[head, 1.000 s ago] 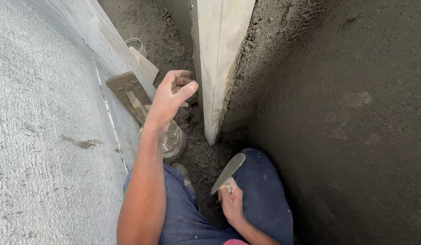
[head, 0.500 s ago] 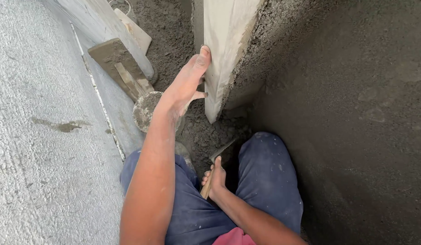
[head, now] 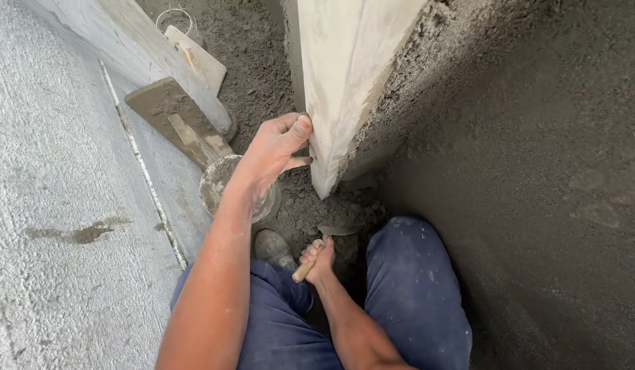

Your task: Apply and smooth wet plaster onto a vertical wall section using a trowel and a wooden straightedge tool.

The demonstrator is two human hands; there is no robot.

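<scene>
Now our left hand grips the upright board at its edge, while our right hand, lower down, clutches the trowel pointing toward the board's foot.

A tight corner of an unfinished building, seen from above in flat, even daylight. A pale, rough-textured concrete wall fills the left side, marked by a dark damp stain and a thin whitish seam running down it. On the right rises a dark grey wall of fresh, coarse plaster, its surface grainy and uneven. Between them the floor is loose grey mortar and grit, with lumps gathered at the foot of the walls. A loop of thin wire lies on the grit at the far end.
</scene>
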